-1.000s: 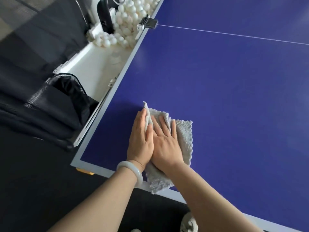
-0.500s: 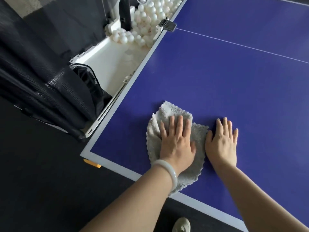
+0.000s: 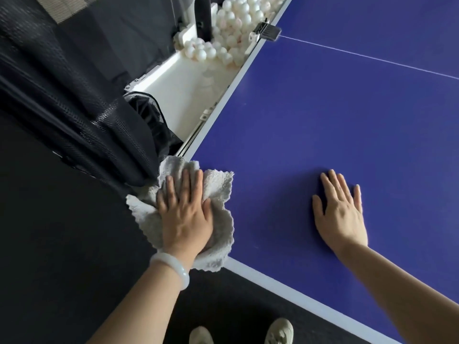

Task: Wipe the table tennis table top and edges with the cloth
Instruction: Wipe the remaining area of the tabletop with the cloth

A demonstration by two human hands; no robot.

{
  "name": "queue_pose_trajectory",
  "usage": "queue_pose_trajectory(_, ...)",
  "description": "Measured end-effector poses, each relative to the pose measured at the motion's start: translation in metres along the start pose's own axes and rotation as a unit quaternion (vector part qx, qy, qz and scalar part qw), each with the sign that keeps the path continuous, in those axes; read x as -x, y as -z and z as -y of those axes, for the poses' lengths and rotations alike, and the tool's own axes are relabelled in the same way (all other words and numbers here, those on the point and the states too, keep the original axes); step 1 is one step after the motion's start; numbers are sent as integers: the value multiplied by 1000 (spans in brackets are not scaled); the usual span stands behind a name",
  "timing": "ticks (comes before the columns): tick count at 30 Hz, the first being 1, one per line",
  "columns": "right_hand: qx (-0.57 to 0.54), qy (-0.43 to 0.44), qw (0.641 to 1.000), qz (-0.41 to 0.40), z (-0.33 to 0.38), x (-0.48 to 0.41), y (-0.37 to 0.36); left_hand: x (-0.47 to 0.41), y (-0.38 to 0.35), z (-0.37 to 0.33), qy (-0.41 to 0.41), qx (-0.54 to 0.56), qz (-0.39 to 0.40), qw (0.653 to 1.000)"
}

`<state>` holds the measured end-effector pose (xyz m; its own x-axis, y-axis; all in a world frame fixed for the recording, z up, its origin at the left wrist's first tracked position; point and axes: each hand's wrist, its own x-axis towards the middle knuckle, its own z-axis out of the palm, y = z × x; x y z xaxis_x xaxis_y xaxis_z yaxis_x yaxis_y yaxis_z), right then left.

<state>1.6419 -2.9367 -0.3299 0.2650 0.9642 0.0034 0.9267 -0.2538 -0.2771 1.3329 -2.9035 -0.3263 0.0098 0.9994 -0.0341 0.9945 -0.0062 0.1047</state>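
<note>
Cloth on the corner of the blue surface

Cloth (image 3: 218, 189), grey and crumpled, lies over the near left corner of the blue surface (image 3: 323, 115), in the lower centre-left of the frame. Part of it hangs past the edge. The left hand (image 3: 185, 217) presses flat on the cloth with straight fingers and grips nothing. A pale bracelet (image 3: 173, 266) is on its wrist. The right hand (image 3: 340, 214) rests flat on the bare surface, fingers straight and spread, well apart from the cloth. A white tray (image 3: 181, 88) runs along the left edge of the surface, with many white balls (image 3: 231, 26) at the top of the frame. Black mesh (image 3: 82, 115) hangs at the left. Two shoes (image 3: 279, 331) show at the bottom.
</note>
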Motion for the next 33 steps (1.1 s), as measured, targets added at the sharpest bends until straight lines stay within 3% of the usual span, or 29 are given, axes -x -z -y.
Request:
queue_pose_trajectory(5, 3, -5, 1000, -6, 0, 0, 0, 38, -8, -20, 36, 2, -25, 999)
queue_pose_trajectory(13, -7, -5, 1000, -4, -1, 0, 1, -5, -1, 46, -138, -24, -13, 990)
queue_pose_trajectory(18, -10, -10, 1000, -1, 0, 0, 1, 29, -4, 1, -99, 28, -56, 993)
queue_pose_trajectory(23, -57, -22, 998, -7, -3, -2, 5, 103, -23, -113, -295, 141, -10, 945)
queue_pose_trajectory(27, -102, -26, 994, -5, -6, -2, 7, 90, -22, -114, -363, 78, -9, 928)
queue_pose_trajectory(28, -104, -25, 994, -5, -7, -2, 7, 76, -19, -96, -350, 61, -19, 934)
queue_pose_trajectory(31, -105, -22, 994, -4, -7, 0, 7, 26, -10, -15, -188, 4, -49, 981)
queue_pose_trajectory(33, -102, -21, 995, -7, -6, 0, 6, 5, 0, 32, -122, -26, -44, 991)
